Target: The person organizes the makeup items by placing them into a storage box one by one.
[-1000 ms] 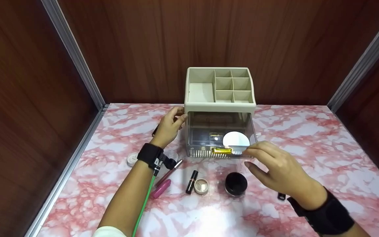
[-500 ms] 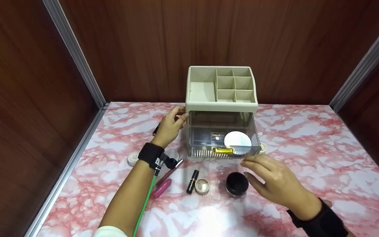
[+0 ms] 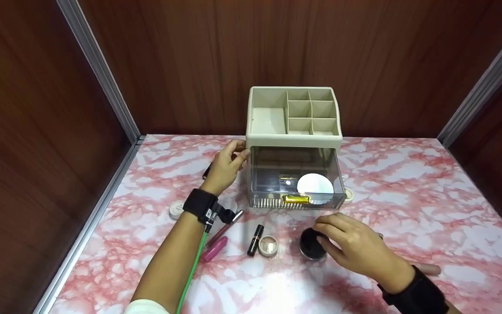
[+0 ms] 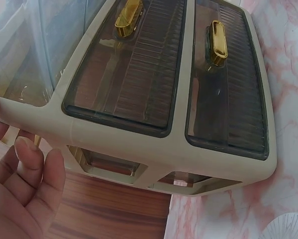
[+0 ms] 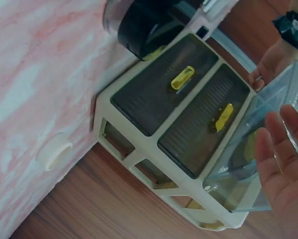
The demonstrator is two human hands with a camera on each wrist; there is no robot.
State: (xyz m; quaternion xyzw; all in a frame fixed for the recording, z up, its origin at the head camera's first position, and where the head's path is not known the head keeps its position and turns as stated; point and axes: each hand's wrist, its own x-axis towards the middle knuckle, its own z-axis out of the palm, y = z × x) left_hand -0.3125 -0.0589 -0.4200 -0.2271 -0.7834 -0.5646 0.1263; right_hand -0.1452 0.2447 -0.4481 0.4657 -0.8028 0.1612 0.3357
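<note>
A cream makeup organizer (image 3: 294, 141) stands at the back of the table, its top clear drawer (image 3: 273, 179) pulled out. Inside the drawer lies a round white disc (image 3: 315, 187). My left hand (image 3: 225, 168) grips the organizer's left side, thumb at the front edge and fingers curled at the side frame (image 4: 64, 132). Over a black-lidded jar (image 3: 310, 249) in front of the drawer is my right hand (image 3: 353, 244), its fingers loosely bent. In the right wrist view that hand (image 5: 288, 169) looks relaxed with nothing held, the jar's black lid (image 5: 144, 30) apart from it.
A black tube (image 3: 256, 240) and a small round pot (image 3: 268, 246) lie left of the jar. Further left are a pink tube (image 3: 215, 249), a pencil (image 3: 227, 229) and a white pot (image 3: 175, 209). A beige tube (image 3: 427, 268) lies beyond my right wrist.
My right hand has moved from the drawer's front right corner down and left to the black-lidded jar. My left hand stays at the organizer's side.
</note>
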